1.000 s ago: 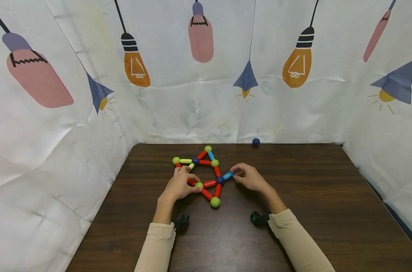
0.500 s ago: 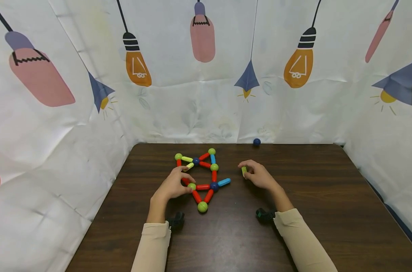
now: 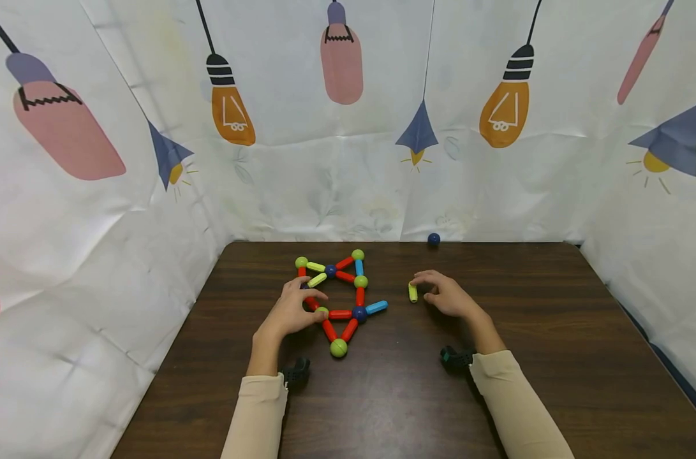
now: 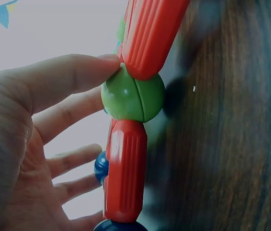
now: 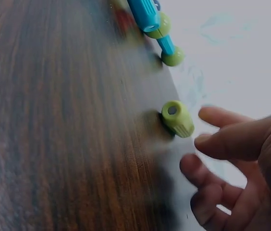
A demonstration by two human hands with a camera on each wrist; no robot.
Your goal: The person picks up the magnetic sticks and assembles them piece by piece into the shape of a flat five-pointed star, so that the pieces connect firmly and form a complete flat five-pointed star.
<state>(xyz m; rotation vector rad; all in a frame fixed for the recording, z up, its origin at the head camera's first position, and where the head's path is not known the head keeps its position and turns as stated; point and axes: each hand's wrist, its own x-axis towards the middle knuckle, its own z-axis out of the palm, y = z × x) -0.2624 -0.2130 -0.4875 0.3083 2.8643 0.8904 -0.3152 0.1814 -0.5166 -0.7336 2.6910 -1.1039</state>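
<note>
A flat frame of magnetic rods and balls lies left of the table's middle, with red, blue and yellow-green rods [image 3: 340,314] joined by green and dark blue balls. My left hand [image 3: 287,311] holds it at a green ball [image 4: 133,92]; the thumb touches that ball and the fingers reach behind toward a blue ball [image 4: 102,167]. A light-blue rod [image 3: 377,307] sticks out from the right blue ball [image 3: 360,313]. Near my right hand [image 3: 446,296], a loose yellow-green rod [image 3: 413,292] rests on the table. In the right wrist view, the fingertips stand apart from it.
A dark blue ball [image 3: 434,239] sits at the table's far edge. Behind the brown wooden table [image 3: 525,319] hangs a white cloth [image 3: 348,185] printed with lamps. Each wrist wears a black camera mount [image 3: 455,357].
The right hand left the light-blue rod, appeared with a yellow-green rod, then let go and moved right. The frame turned and shifted left with the left hand.
</note>
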